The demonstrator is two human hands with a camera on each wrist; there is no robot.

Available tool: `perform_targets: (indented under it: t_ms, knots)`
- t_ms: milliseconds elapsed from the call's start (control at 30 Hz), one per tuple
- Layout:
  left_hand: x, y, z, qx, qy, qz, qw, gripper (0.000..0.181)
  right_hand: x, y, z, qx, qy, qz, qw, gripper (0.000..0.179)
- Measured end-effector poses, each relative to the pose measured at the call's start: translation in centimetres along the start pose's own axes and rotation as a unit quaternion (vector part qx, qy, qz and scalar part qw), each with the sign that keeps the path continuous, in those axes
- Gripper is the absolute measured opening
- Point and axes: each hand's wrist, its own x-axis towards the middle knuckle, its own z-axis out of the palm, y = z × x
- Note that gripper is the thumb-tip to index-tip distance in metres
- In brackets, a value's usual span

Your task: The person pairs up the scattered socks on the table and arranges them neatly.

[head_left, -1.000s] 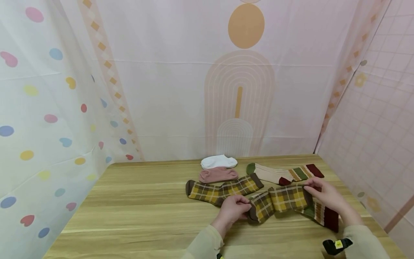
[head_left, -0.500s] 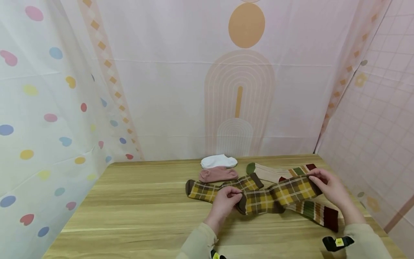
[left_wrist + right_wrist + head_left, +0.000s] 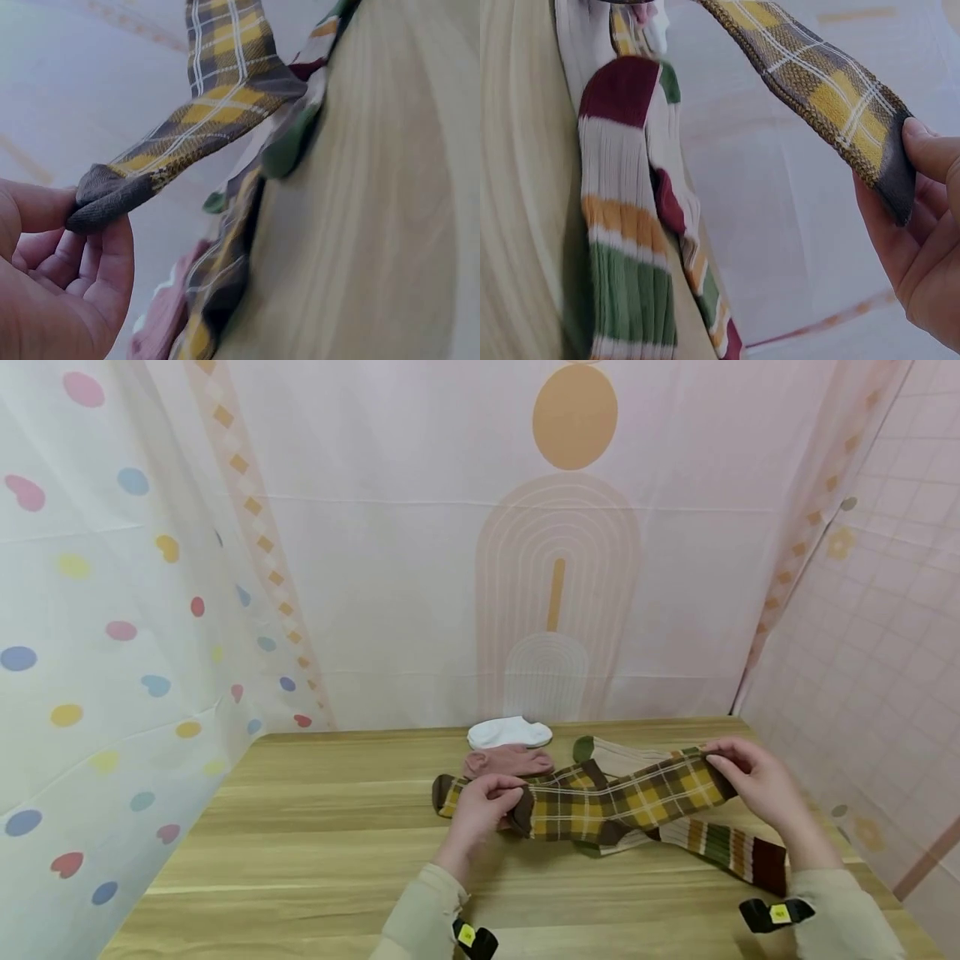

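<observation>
A yellow-and-brown plaid sock (image 3: 652, 793) is stretched out between both hands, lifted above the table. My left hand (image 3: 476, 818) pinches its dark toe, while the right hand (image 3: 765, 793) pinches the dark cuff between thumb and fingers. The matching plaid sock (image 3: 448, 793) lies behind, mostly covered by the held one. Below and to the right is a cream sock with green, orange and maroon bands (image 3: 723, 852). A similar striped sock (image 3: 622, 756) lies farther back, partly hidden. In the right wrist view, the held sock's cuff (image 3: 900, 172) sits against the fingers.
Toward the back of the wooden table (image 3: 300, 843) lie a pink sock (image 3: 506, 761) and a white sock (image 3: 510, 732), the pink one in front. Printed curtains (image 3: 390, 568) hang behind the table and on both sides.
The held plaid sock has been raised and pulled straighter, covering more of the plaid sock behind. My left hand has moved left and up with the toe; the right hand has risen slightly.
</observation>
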Motion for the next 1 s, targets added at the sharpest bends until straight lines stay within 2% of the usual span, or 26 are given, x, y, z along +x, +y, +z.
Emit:
perform_targets:
  t_ms: [100, 300, 667, 1000]
  knots:
    - [0.2, 0.3, -1.0, 0.001, 0.005, 0.005, 1.0, 0.022, 0.4, -0.4, 0.5, 0.01, -0.001, -0.013, 0.9999, 0.014]
    - [0.6, 1.0, -2.6, -0.035, 0.016, 0.001, 0.9992, 0.023, 1.2, -1.1, 1.6, 0.015, -0.005, -0.025, 0.9996, 0.013]
    - [0.8, 2.3, -5.4, -0.01, 0.024, 0.011, 0.9996, 0.021, 2.2, -2.6, 3.8, 0.028, -0.02, -0.025, 0.9991, 0.013]
    - [0.7, 3.0, -7.9, 0.02, 0.021, -0.01, 0.9995, 0.023, 2.8, -3.4, 6.1, 0.05, -0.037, -0.039, 0.9973, 0.012]
